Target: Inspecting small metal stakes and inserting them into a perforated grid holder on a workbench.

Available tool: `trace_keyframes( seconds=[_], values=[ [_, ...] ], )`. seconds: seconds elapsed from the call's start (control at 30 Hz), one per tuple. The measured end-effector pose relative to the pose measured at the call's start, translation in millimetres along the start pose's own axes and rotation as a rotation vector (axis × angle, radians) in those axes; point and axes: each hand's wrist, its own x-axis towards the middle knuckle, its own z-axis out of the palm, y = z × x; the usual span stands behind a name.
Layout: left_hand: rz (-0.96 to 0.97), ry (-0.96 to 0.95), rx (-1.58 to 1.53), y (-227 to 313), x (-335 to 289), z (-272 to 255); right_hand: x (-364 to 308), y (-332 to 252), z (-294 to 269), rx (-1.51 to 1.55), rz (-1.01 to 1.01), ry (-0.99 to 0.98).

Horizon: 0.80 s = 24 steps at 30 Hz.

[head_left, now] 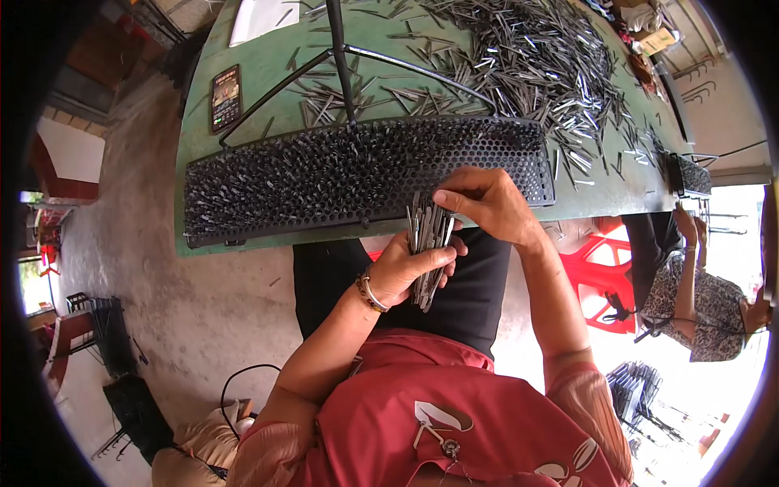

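Note:
My left hand [401,266] is wrapped round a bundle of thin, flat metal strips [428,227], which stand roughly upright above my lap. At the top of the bundle, my right hand [497,208] has its thumb and forefinger pinched together; what is between them, if anything, is too small to make out. Just beyond both hands lies a long black perforated rack [523,158] at the table's near edge. Strips stand packed in the holes over its left and middle parts, while many holes at its right end show bare.
A large heap of loose strips [544,65] covers the green table [284,49] at the far right. A phone [226,97] and white paper [261,20] lie at the left. Black rods [341,73] rise behind the rack. Another person [698,300] works at the right beside a red chair [604,276].

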Motion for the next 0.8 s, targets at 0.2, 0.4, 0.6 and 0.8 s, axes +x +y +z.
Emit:
trace_keyframes(
  seconds=[0.2,0.4,0.6,0.8],
  values=[
    [-0.042,0.016,-0.016,-5,1,-6,3,-8,-4,0.140,0.186,0.220],
    [-0.056,0.034,-0.032,-7,0,-6,24,2,1,0.056,-0.073,0.416],
    [-0.047,0.051,-0.036,-6,-1,-5,29,15,8,0.001,-0.178,0.327],
    [-0.048,0.051,-0.051,-6,0,-5,28,20,11,-0.211,-0.318,0.350]
  ],
)
